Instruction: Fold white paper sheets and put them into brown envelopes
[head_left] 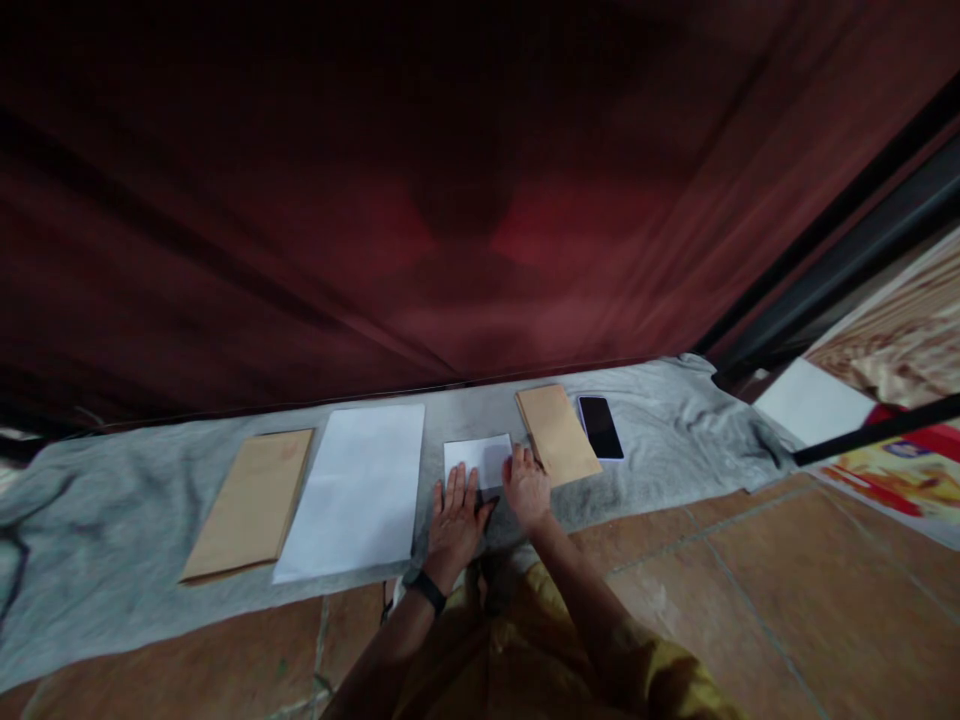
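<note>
A small folded sheet of white paper (478, 455) lies on the grey cloth in front of me. My left hand (455, 515) rests flat on its lower left part, fingers spread. At the paper's right edge, my right hand (526, 487) presses down with its fingers curled together; what is under the fingertips is hidden. Close by on the right is a stack of brown envelopes (559, 430), touching or nearly touching my right hand. To the left of my left hand lies a larger stack of white paper sheets (360, 490).
Another brown envelope stack (251, 500) sits at the left. A phone (601, 428) lies right of the nearer envelopes. The grey cloth (660, 430) covers a strip along a dark red curtain-like panel (465, 330). Tiled floor (712, 590) borders it; a black metal frame (847, 240) stands right.
</note>
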